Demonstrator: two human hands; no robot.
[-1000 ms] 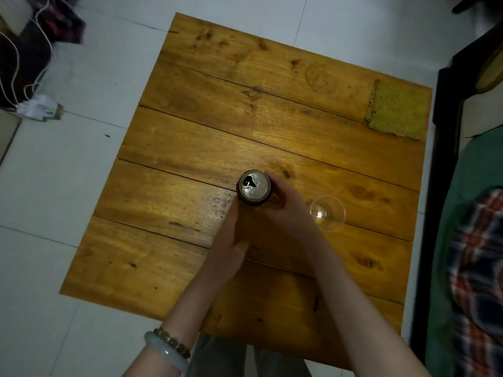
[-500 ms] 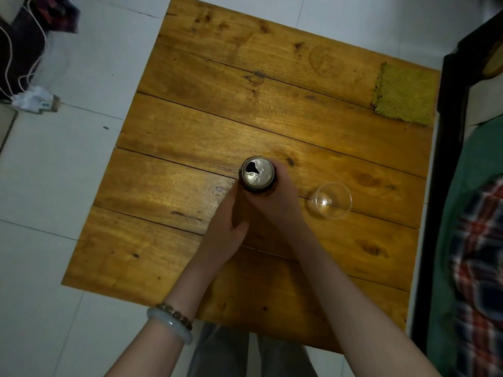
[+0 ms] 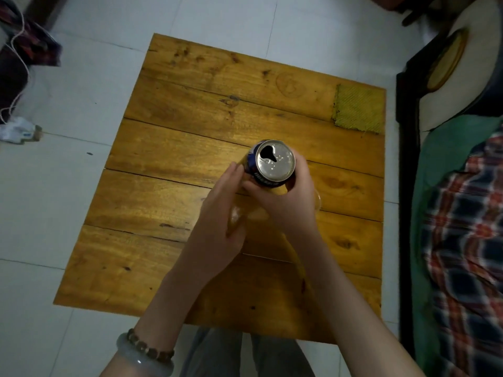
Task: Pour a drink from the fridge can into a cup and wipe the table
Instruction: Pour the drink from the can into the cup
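Note:
An opened drink can, silver on top with a dark blue side, is over the middle of the wooden table, tilted slightly toward me. My right hand grips it round the body from the right. The straight fingers of my left hand touch the can's left side. Of the clear cup only a strip of rim shows, just right of my right hand; the hand hides the rest. A yellow-green cloth lies flat on the table's far right corner.
A dark bed frame runs close along the table's right edge, with green bedding and a plaid fabric behind it. White cables and a charger lie on the tiled floor at left. My legs are under the near edge.
The can now looks larger and closer to the camera, showing its blue side. My right hand has moved over the cup, which stood in plain view before. The view has shifted.

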